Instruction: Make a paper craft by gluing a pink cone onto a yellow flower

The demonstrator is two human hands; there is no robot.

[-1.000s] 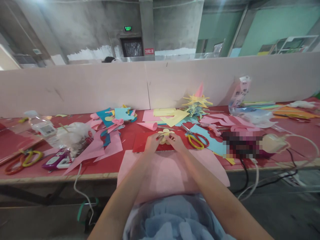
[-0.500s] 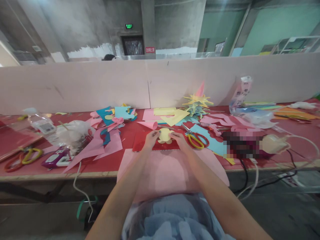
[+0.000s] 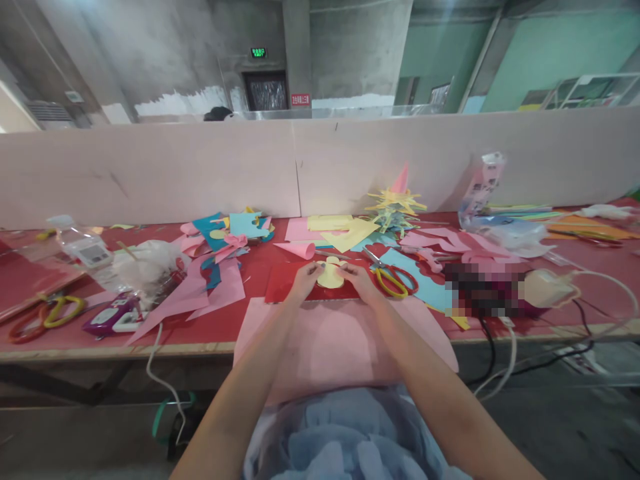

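A small yellow paper flower [image 3: 331,273] with rounded petals is between my two hands, over a dark red sheet [image 3: 280,283]. My left hand [image 3: 306,280] pinches its left edge between thumb and fingers. On the opposite edge, my right hand [image 3: 356,276] grips the flower the same way. A large pink sheet [image 3: 320,347] lies under my forearms and hangs over the table's front edge. Just right of my right hand rest scissors [image 3: 394,279] with red and yellow handles. Behind the flower lies a pink paper cone [image 3: 299,250] on its side.
Paper scraps [image 3: 220,280] and a purple-and-white device [image 3: 114,317] lie left, near a clear bottle [image 3: 83,245] and more scissors [image 3: 63,311]. A fringed paper tree [image 3: 397,205] stands at the back by the pale partition [image 3: 200,173]. Cables [image 3: 513,353] hang off the right front edge.
The flower has tipped in my hands and now shows a flatter, fuller face, with the lower petals less folded. Both hands stay in nearly the same place.
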